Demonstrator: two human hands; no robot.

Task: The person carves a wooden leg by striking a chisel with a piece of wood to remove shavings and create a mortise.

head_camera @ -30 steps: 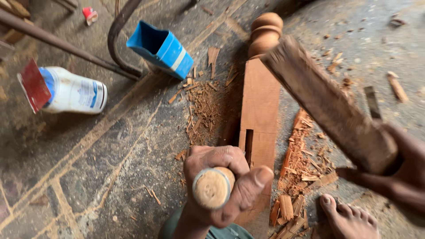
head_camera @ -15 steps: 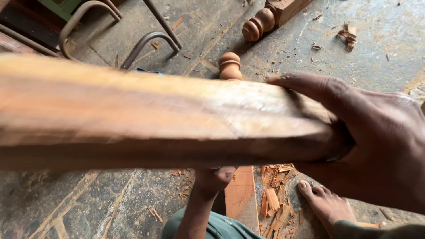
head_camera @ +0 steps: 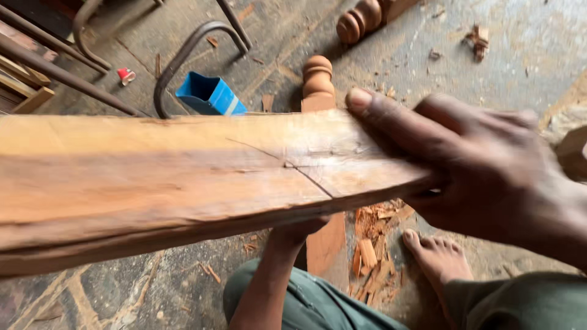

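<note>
My right hand (head_camera: 483,177) is closed around one end of a long rough wooden bar (head_camera: 183,177), raised close to the camera across most of the view. Below it my left hand (head_camera: 296,231) shows only at the wrist and heel, with the fingers hidden behind the bar. A second ago it gripped a round wooden handle, which I cannot see now. A reddish wooden post with a turned knob top (head_camera: 318,79) lies on the floor under the bar, and its flat lower part (head_camera: 327,244) shows beside my left hand.
Wood chips (head_camera: 373,244) lie next to my bare foot (head_camera: 437,256). A blue open box (head_camera: 211,98) and bent metal rods (head_camera: 183,49) sit at the back left. A second turned wooden piece (head_camera: 361,18) lies at the far top.
My right hand has swung the wooden bar up from the right side until it fills the view. The round handle in my left hand is now covered by it.
</note>
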